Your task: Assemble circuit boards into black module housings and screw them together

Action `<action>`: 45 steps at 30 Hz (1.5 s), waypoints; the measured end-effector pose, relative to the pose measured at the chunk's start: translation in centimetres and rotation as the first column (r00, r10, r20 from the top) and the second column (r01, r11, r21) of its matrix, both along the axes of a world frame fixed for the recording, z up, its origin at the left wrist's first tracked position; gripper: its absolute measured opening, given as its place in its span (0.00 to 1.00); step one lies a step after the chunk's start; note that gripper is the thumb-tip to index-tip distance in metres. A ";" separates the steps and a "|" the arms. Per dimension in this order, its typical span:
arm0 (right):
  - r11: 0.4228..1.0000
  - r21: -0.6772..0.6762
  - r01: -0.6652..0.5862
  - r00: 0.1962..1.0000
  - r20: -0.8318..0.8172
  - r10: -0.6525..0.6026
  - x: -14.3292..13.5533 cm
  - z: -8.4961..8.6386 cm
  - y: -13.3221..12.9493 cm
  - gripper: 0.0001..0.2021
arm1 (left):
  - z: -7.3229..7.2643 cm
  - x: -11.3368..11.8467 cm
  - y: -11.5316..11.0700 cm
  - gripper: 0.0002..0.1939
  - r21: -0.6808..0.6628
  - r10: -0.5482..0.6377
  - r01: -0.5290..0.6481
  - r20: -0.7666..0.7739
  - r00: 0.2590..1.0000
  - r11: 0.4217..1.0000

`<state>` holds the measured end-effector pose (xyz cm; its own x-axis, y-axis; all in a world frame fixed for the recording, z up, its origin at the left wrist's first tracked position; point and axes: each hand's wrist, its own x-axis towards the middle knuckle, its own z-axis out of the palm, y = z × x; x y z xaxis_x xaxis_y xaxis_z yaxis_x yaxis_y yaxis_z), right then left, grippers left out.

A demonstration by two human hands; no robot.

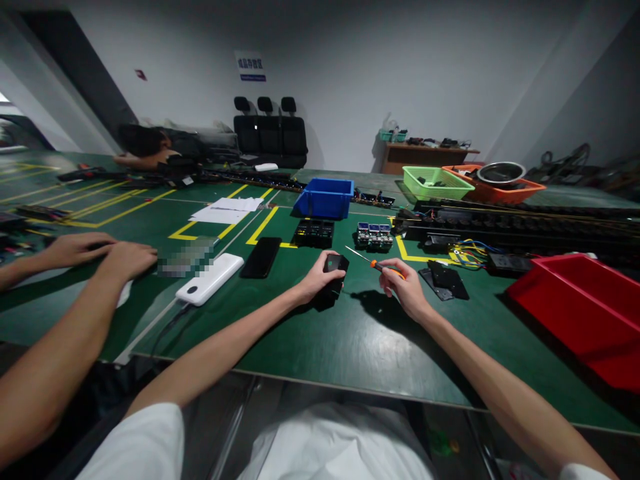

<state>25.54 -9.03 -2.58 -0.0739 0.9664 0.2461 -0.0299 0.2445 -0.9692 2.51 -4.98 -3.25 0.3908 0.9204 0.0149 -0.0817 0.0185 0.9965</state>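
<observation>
My left hand (320,277) is closed round a small black box-shaped part (336,268), held a little above the green table (360,347). In my right hand (403,287) is a screwdriver (377,265) with an orange and black handle; its thin metal shaft points left toward the black part, with a gap between them. Just beyond my hands are a row of black parts (314,233) and a group of small blue-topped silver modules (374,235). To the right of the screwdriver lie flat black plates (447,280).
A blue bin (326,198) stands behind the parts, a red bin (585,313) at right. Left of my hand lie a black phone (261,257) and a white power bank (210,279). Another person's hands (125,259) rest at far left. Colored wires (467,252) lie at right.
</observation>
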 end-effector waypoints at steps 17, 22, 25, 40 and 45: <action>0.992 -0.121 -0.031 0.996 0.081 0.041 -0.4 -0.1 -0.1 0.14 | -1.4 -0.1 1.0 0.23 0.175 0.181 -0.174 -0.027 0.983 0.969; 0.992 -0.122 -0.025 0.995 0.091 0.037 -0.4 0.1 -0.1 0.15 | -1.5 -0.1 1.1 0.22 0.233 0.234 -0.207 -0.094 0.968 0.950; 0.991 -0.128 -0.028 0.995 0.096 0.041 -0.4 0.2 -0.2 0.15 | -1.2 -0.2 0.9 0.23 0.284 0.251 -0.205 -0.134 0.959 0.937; 0.917 -0.379 -0.123 0.982 0.086 0.167 0.7 0.5 0.2 0.19 | 0.2 -0.3 -0.3 0.14 0.553 0.298 -0.085 -0.309 0.903 0.829; 0.970 -0.219 -0.105 0.957 0.243 0.158 0.7 0.6 -0.1 0.19 | 0.2 -0.2 -0.6 0.14 0.532 0.275 -0.063 -0.329 0.903 0.845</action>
